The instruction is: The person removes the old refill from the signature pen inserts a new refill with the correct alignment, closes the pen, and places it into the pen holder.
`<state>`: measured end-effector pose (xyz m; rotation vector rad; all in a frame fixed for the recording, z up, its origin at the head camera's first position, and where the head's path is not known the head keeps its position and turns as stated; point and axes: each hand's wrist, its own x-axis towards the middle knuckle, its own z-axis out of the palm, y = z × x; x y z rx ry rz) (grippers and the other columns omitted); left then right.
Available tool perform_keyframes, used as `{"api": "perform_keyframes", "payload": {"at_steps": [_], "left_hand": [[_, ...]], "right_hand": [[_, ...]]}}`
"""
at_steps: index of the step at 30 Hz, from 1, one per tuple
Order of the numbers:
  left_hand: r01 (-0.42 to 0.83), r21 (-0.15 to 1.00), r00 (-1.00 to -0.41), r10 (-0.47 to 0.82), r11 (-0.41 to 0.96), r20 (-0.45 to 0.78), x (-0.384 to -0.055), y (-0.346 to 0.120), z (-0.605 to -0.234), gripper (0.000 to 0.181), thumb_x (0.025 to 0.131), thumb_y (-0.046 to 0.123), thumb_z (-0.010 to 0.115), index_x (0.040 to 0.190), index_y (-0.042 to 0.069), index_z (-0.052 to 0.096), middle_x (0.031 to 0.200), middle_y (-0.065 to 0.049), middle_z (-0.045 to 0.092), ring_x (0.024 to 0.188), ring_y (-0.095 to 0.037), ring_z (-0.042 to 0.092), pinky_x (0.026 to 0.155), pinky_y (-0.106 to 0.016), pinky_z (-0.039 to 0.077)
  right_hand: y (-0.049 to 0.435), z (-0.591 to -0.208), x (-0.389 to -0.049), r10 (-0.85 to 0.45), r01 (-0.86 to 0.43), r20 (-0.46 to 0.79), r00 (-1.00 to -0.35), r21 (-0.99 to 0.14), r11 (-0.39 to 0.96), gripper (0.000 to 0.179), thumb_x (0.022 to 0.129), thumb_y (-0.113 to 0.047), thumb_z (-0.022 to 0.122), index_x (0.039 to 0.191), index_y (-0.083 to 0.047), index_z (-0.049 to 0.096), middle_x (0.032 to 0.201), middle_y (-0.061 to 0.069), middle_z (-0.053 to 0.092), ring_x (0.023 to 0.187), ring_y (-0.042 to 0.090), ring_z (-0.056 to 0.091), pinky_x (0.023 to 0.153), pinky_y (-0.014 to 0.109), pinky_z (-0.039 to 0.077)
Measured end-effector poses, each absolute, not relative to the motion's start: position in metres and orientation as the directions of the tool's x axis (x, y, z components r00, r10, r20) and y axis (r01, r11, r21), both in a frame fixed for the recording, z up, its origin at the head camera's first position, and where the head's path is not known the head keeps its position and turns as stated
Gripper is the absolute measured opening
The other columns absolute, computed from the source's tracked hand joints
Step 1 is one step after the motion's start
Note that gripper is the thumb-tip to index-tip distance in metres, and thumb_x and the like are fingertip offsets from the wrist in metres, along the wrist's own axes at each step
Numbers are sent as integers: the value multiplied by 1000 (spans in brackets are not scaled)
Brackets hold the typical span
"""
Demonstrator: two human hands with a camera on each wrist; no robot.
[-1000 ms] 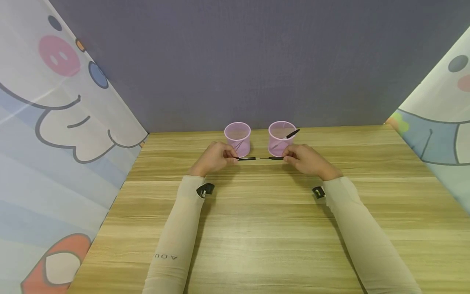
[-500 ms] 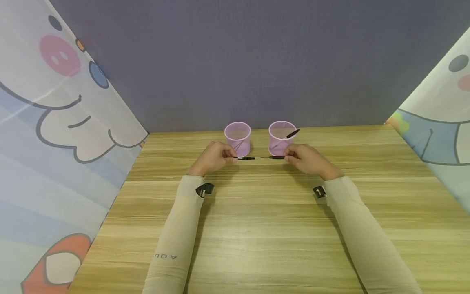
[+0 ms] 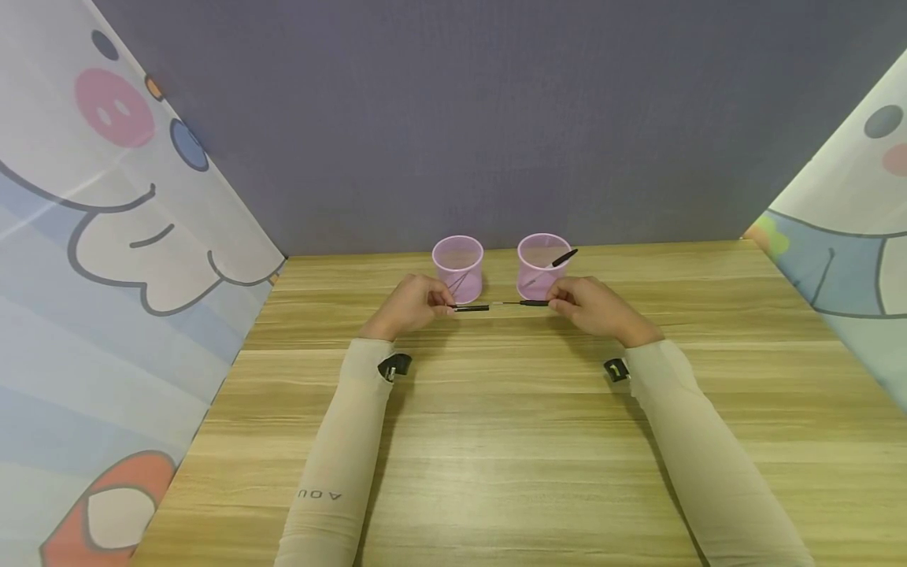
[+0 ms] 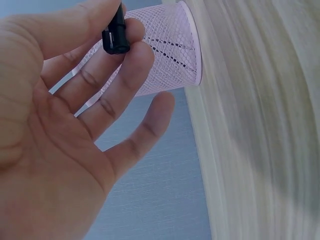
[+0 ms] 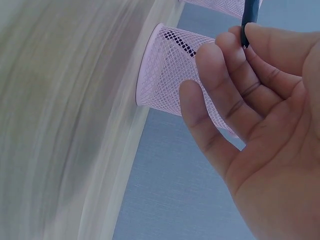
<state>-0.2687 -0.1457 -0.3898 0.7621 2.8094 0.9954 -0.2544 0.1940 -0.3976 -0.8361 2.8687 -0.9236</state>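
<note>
Thumb and fingertips of my left hand [image 3: 418, 303] pinch a short black tube [image 3: 473, 308] with a clip-like strip along it, resembling a pen cap. Its rear end [image 4: 116, 44] shows in the left wrist view; the other fingers are spread loosely. Opposite, my right hand [image 3: 588, 305] pinches a slim stick [image 3: 534, 303] with a black handle, thin shaft and small pale tip. The two pieces lie nearly in line just above the table, a narrow gap between tip and tube. What the stick is exactly is too small to tell.
A pink mesh cup [image 3: 459, 252] with thin dark lines visible through it stands behind the left hand. Behind the right hand is another pink mesh cup [image 3: 544, 242], a black-ended stick [image 3: 564, 257] leaning in it. A grey panel [image 3: 496, 126] rises behind the wooden table [image 3: 496, 441].
My left hand has moved slightly left with the black tube. The pale tip, earlier at the tube's end, now stands a little apart from it. The right hand is almost still.
</note>
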Motion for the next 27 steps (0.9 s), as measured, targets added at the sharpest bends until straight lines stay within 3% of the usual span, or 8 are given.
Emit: {"api": "perform_keyframes", "payload": {"at_steps": [21, 23, 27], "left_hand": [[503, 445, -845, 529, 741, 75, -274, -146, -405, 8, 84, 11, 82, 84, 16, 75, 72, 2, 67, 69, -10, 59, 70, -30, 50], [507, 437, -843, 534, 743, 69, -274, -146, -406, 9, 83, 11, 83, 83, 15, 75, 73, 2, 68, 69, -11, 59, 73, -34, 53], [503, 423, -845, 533, 754, 55, -273, -146, -407, 9, 82, 11, 83, 83, 15, 75, 75, 2, 69, 72, -13, 61, 96, -47, 53]], "right_hand": [[192, -398, -253, -491, -483, 146, -859, -549, 682, 6, 98, -5, 63, 97, -4, 69, 80, 4, 65, 74, 15, 55, 70, 33, 46], [192, -398, -253, -490, -482, 146, -860, -550, 682, 5, 98, -5, 63, 97, -4, 69, 80, 4, 65, 74, 16, 55, 70, 34, 47], [192, -397, -253, -489, -482, 147, -860, -549, 682, 5, 98, -5, 64, 97, -4, 69, 80, 4, 65, 75, 16, 56, 71, 34, 47]]}}
